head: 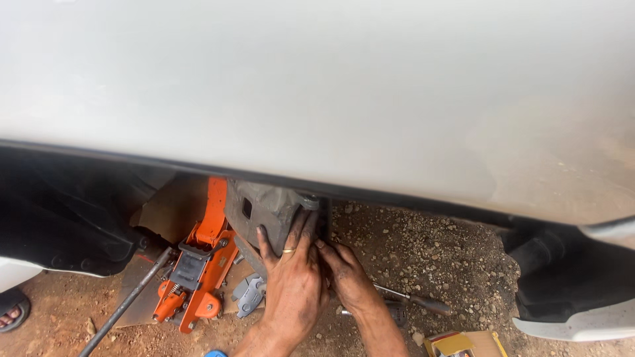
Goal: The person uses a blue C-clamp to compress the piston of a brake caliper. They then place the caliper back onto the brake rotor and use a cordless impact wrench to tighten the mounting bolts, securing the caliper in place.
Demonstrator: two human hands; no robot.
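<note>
Two grease-blackened forearms rise from the bottom edge of the frame over reddish, gravelly ground [423,244]; beside them at the lower right lies a yellow box [463,344], cut by the frame edge, and just behind the right wrist a screwdriver [417,302] with a dark handle rests on the dirt. Left hand [291,284], wearing a gold ring [289,250], is spread open, fingers fanned and pressed flat against the grey brake caliper [264,208]; right hand [347,274] sits just beside it, fingers curled in at the caliper's right edge, touching the left hand's fingers, though whether it pinches anything there cannot be told. Caliper stands just under the car's lower body line, between the two hands and the dark wheel arch above. Grey brake pads [250,294] lie on the ground just left of the left wrist; next to them stands an orange floor jack [198,264] on a sheet of cardboard [169,211], its long dark handle [126,301] running down toward the lower left corner. Far left, at the frame edge, a sandalled foot [12,314] of another person shows on the dirt; a black wheel-arch liner [59,211] hangs above it. Beyond everything, the pale silver car body [317,86] fills the upper half of the view; a white bumper [582,324] curves at the far right.
</note>
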